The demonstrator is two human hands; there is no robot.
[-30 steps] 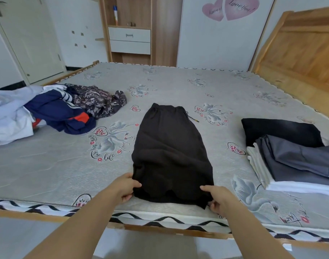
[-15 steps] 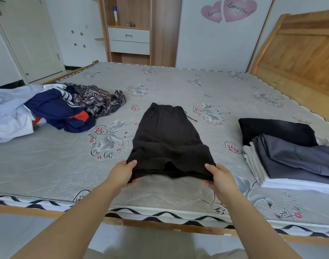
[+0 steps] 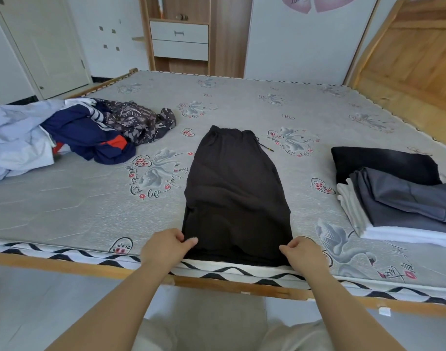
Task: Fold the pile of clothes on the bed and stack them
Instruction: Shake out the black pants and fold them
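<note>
Both hands pinching hem corners of black shorts [image 3: 235,198] at bed's near edge.
Left hand [image 3: 166,247] & right hand [image 3: 302,254] gripping soft matte fabric lying flat, waistband at 12; unfolded pile [image 3: 72,138] at 10, folded stack [image 3: 404,196] w/ 3 visible pieces at 3 on quilted mattress [image 3: 242,102].

Home bedroom: big bed w/ printed mattress [image 3: 242,102], wood headboard [image 3: 414,51], wardrobe w/ drawers [image 3: 178,39], door [image 3: 42,41], clothes around.

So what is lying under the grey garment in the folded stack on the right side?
Under the grey garment lies a folded white piece, with a black garment behind it. How far the black one reaches underneath is covered.
</note>
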